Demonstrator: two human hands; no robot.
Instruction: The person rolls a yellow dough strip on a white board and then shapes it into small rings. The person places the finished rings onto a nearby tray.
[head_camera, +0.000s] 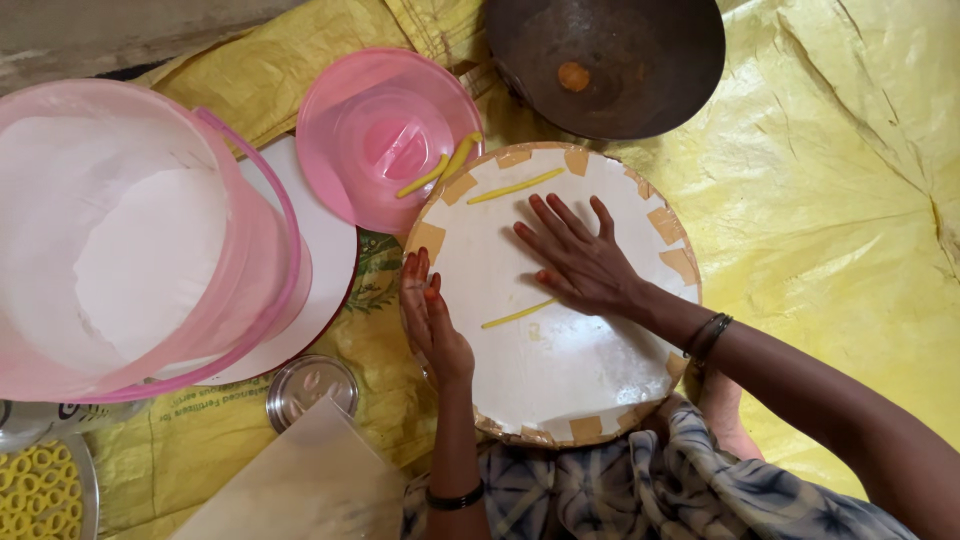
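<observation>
On the round white board (560, 370), the right hand (580, 262) lies flat, open, rolling a yellow dough strip (518, 314); the left hand (432, 318) steadies the rim, gripping nothing.

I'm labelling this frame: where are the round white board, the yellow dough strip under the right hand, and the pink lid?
round white board (570, 385): head view, bare lower surface.
yellow dough strip (517, 314): head view, its middle.
pink lid (385, 140): head view, raised centre.

Round white board (560, 360) edged with tan tape patches; yellow dough strips (517, 186) on it; translucent pink plastic bucket (140, 240) left of board; dark, possibly rusted, pan (640, 70) above.
</observation>
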